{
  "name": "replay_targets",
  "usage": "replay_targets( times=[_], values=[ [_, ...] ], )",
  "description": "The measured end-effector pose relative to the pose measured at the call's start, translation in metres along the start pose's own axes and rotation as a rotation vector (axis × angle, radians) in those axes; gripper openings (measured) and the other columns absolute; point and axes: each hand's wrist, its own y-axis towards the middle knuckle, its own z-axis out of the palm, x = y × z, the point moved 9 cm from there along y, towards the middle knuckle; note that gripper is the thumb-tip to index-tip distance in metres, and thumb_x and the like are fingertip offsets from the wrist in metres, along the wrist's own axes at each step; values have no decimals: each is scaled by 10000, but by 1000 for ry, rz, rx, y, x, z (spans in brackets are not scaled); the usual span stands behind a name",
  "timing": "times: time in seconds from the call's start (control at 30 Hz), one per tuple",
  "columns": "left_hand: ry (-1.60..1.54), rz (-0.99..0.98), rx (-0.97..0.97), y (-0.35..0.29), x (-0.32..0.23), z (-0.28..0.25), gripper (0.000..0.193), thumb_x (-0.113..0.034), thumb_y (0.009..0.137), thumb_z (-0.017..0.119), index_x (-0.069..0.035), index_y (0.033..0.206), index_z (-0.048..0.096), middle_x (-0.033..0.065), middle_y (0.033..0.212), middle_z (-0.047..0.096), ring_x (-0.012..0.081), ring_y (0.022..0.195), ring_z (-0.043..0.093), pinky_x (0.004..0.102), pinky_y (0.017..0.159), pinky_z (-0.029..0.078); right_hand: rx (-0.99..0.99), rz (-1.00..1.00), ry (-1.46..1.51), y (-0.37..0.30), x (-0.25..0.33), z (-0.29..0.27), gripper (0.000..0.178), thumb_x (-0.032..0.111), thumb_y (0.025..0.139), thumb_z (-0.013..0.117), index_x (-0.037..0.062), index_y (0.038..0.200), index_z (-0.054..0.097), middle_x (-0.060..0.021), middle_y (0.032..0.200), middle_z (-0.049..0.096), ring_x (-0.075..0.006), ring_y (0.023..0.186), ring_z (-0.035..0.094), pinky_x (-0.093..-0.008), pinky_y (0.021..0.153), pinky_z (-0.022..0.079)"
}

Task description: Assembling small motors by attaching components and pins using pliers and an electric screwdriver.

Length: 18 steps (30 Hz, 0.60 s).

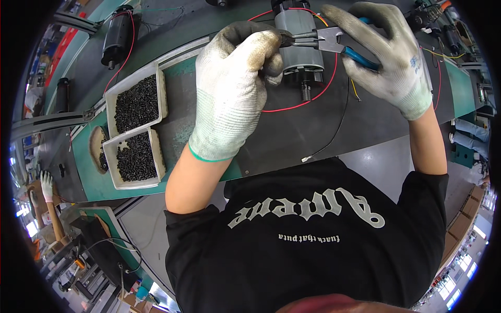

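Note:
My left hand (235, 78), in a white work glove with dirty grey fingertips, is closed in a pinch on a small dark part (286, 38). The jaw tips of a pair of pliers (330, 40) meet this part; its exact kind is hard to make out. Around the blue handles of the pliers is my gloved right hand (389, 62), the handles spread somewhat apart. Beneath the pliers, a grey cylindrical motor (298, 58) lies on the dark mat, its threaded shaft (306, 93) pointing toward me. The pliers and both hands partly cover it.
To the left stand two white bins (163, 96) of small black parts, beside a round tray (96, 136). Another motor (118, 39) lies farther back. A red wire (292, 108) loops by the near motor; a black cable (339, 128) reaches the bench edge. Far left shows another person's gloved hand (47, 185).

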Motion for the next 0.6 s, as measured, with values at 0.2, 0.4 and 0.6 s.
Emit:
replay_targets(
  times=[0.2, 0.4, 0.6],
  values=[
    [271, 249, 82, 29, -7, 17, 111, -100, 895, 570, 2, 932, 593, 44, 724, 583, 95, 599, 520, 230, 549, 422, -125, 52, 73, -5, -40, 27, 471, 128, 623, 682, 52, 1086, 646, -136, 862, 562, -281, 805, 563, -420, 742, 479],
    [1165, 129, -49, 168, 51, 14, 715, -564, 828, 548, 105, 1081, 573, 337, 1119, 591, 431, 1127, 555, 424, 982, 429, -17, 1035, 1889, -65, -197, 233, 154, 199, 835, 594, 56, 890, 612, -78, 749, 651, -162, 576, 607, -261, 538, 493],
    [1143, 36, -105, 157, 75, 18, 924, -651, 749, 595, 176, 1157, 527, 351, 1126, 589, 396, 1124, 576, 421, 945, 454, -258, 1126, 2010, -73, -131, 228, 206, 131, 808, 529, 52, 990, 583, -71, 748, 629, -212, 658, 635, -377, 646, 534]
  ],
)
